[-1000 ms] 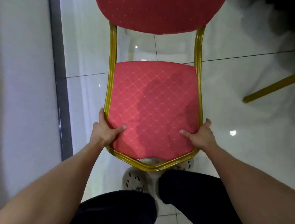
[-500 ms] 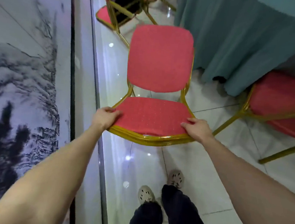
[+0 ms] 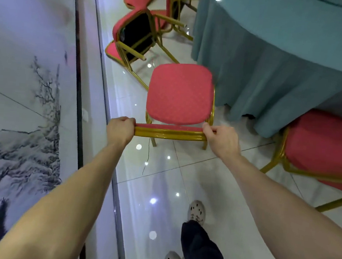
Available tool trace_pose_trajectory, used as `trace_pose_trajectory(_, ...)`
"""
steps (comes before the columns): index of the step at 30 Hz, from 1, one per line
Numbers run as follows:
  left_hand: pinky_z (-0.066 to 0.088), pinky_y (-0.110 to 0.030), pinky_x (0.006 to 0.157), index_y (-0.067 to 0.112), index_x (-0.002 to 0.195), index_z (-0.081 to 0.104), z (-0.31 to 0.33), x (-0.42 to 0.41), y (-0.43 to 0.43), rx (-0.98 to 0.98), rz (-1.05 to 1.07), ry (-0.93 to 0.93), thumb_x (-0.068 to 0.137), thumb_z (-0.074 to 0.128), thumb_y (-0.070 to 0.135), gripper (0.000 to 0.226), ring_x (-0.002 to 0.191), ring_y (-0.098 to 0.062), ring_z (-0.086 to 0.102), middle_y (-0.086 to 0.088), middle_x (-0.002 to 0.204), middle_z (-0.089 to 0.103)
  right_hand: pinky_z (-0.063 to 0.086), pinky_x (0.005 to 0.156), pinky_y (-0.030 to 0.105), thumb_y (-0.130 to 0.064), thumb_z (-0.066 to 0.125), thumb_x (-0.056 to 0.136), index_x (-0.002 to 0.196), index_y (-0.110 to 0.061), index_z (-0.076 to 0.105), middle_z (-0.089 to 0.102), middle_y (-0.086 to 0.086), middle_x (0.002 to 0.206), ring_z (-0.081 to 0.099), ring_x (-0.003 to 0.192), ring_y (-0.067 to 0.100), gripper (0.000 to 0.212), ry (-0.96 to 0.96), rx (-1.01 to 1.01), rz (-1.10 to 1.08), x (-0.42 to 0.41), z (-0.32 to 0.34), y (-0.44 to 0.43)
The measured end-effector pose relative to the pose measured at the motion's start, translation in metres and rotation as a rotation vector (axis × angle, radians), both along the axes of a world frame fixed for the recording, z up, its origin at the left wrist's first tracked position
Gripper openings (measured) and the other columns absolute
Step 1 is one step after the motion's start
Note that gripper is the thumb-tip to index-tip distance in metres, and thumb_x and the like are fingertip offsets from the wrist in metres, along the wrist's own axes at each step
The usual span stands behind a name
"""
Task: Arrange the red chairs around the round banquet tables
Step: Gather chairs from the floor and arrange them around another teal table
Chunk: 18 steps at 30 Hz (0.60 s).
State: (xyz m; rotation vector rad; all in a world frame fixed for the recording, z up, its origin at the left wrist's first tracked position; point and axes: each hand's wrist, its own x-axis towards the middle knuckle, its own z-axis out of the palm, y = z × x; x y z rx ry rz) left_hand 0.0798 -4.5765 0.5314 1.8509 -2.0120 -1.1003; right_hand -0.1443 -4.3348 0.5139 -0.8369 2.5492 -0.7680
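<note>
Grey ink mural (image 3: 22,116) fills the wall at far left. Toppled chairs (image 3: 133,33) lie on the floor beyond it. The left hand (image 3: 121,130) grips the left front corner of the red chair (image 3: 180,93), fingers (image 3: 128,120) curled over its gold seat rail (image 3: 169,133). The seat, seen nearly edge-on, spans the gap between both hands. The right hand (image 3: 220,141) holds the right front corner, fingers (image 3: 208,129) curled likewise. Just behind the chair hangs the teal cloth of the round tabletop (image 3: 275,66). A second red chair (image 3: 325,149) stands at far right.
</note>
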Motion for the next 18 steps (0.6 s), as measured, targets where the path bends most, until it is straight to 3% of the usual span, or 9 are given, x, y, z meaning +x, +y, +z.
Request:
trace_pose_trajectory(2, 0.054, -0.042, 0.076, -0.002, 0.088, 0.076, 0.008, -0.022, -0.022, 0.013, -0.023, -0.058, 0.091, 0.054, 0.028, 0.037, 0.08, -0.033, 0.064, -0.023, 0.092, 0.07, 0.042, 0.051, 0.033, -0.084, 0.027, 0.1, 0.056, -0.029, 0.065, 0.048, -0.007, 0.043, 0.053, 0.047, 0.013, 0.08, 0.007, -0.009, 0.02, -0.019, 0.007, -0.018)
trace_pose_trajectory(3, 0.055, -0.045, 0.08, -0.003, 0.09, 0.076, 0.01, -0.031, -0.031, 0.017, -0.028, -0.069, 0.093, 0.053, 0.027, 0.037, 0.084, -0.036, 0.065, -0.023, 0.093, 0.069, 0.043, 0.054, 0.032, -0.089, 0.025, 0.097, 0.062, -0.031, 0.069, 0.052, -0.01, 0.048, 0.056, 0.052, 0.01, 0.08, 0.008, -0.011, 0.044, -0.027, 0.01, -0.023)
trace_pose_trajectory(5, 0.055, -0.046, 0.081, 0.001, 0.088, 0.075, 0.011, -0.041, -0.046, 0.022, -0.023, -0.059, 0.093, 0.055, 0.027, 0.033, 0.084, -0.035, 0.065, -0.017, 0.087, 0.068, 0.042, 0.065, 0.023, -0.096, 0.032, 0.09, 0.099, -0.037, 0.076, 0.066, -0.02, 0.075, 0.061, 0.072, 0.002, 0.075, 0.012, -0.027, 0.126, -0.039, 0.014, -0.024)
trace_pose_trajectory(7, 0.052, -0.04, 0.077, 0.01, 0.087, 0.075, 0.009, -0.044, -0.053, 0.05, 0.028, -0.007, 0.089, 0.058, 0.033, 0.029, 0.081, -0.028, 0.062, -0.005, 0.081, 0.066, 0.04, 0.083, 0.014, -0.098, 0.05, 0.082, 0.126, -0.044, 0.066, 0.065, -0.026, 0.107, 0.056, 0.1, -0.002, 0.071, 0.022, -0.05, 0.218, -0.043, 0.015, -0.017)
trace_pose_trajectory(9, 0.049, -0.037, 0.07, 0.004, 0.087, 0.078, 0.01, -0.048, -0.057, 0.037, 0.017, -0.02, 0.087, 0.055, 0.034, 0.037, 0.072, -0.026, 0.059, -0.008, 0.077, 0.064, 0.044, 0.089, 0.014, -0.087, 0.071, 0.078, 0.124, -0.054, 0.06, 0.062, -0.03, 0.11, 0.051, 0.104, -0.006, 0.058, 0.034, -0.035, 0.244, -0.041, 0.014, -0.014)
trace_pose_trajectory(11, 0.047, -0.035, 0.065, 0.001, 0.086, 0.079, 0.012, -0.05, -0.061, 0.004, -0.018, -0.043, 0.086, 0.052, 0.035, 0.043, 0.064, -0.025, 0.056, -0.011, 0.072, 0.062, 0.055, 0.086, 0.025, -0.061, 0.083, 0.084, 0.114, -0.066, 0.061, 0.067, -0.028, 0.101, 0.057, 0.097, -0.005, 0.038, 0.0, -0.03, 0.213, -0.037, 0.014, -0.017)
trace_pose_trajectory(12, 0.047, -0.034, 0.064, 0.001, 0.085, 0.078, 0.013, -0.049, -0.064, -0.002, -0.042, -0.047, 0.086, 0.051, 0.036, 0.044, 0.062, -0.025, 0.055, -0.01, 0.07, 0.06, 0.058, 0.086, 0.029, -0.05, 0.084, 0.087, 0.116, -0.068, 0.063, 0.069, -0.026, 0.098, 0.062, 0.094, -0.004, 0.04, -0.041, -0.031, 0.183, -0.032, 0.014, -0.018)
trace_pose_trajectory(15, 0.046, -0.032, 0.06, 0.0, 0.076, 0.071, 0.016, -0.047, -0.076, -0.006, -0.128, -0.064, 0.088, 0.052, 0.037, 0.043, 0.058, -0.025, 0.052, -0.007, 0.065, 0.055, 0.062, 0.092, 0.035, -0.036, 0.083, 0.092, 0.133, -0.049, 0.069, 0.077, -0.018, 0.109, 0.072, 0.098, 0.007, 0.045, -0.086, 0.058, 0.118, -0.008, 0.015, -0.02)
trace_pose_trajectory(18, 0.045, -0.03, 0.058, 0.001, 0.072, 0.067, 0.021, -0.05, -0.084, 0.006, -0.236, -0.058, 0.086, 0.053, 0.035, 0.04, 0.057, -0.026, 0.051, -0.007, 0.063, 0.053, 0.06, 0.098, 0.038, -0.042, 0.081, 0.093, 0.137, -0.041, 0.07, 0.078, -0.014, 0.117, 0.072, 0.106, 0.014, 0.046, -0.05, 0.147, 0.045, 0.015, 0.018, -0.018)
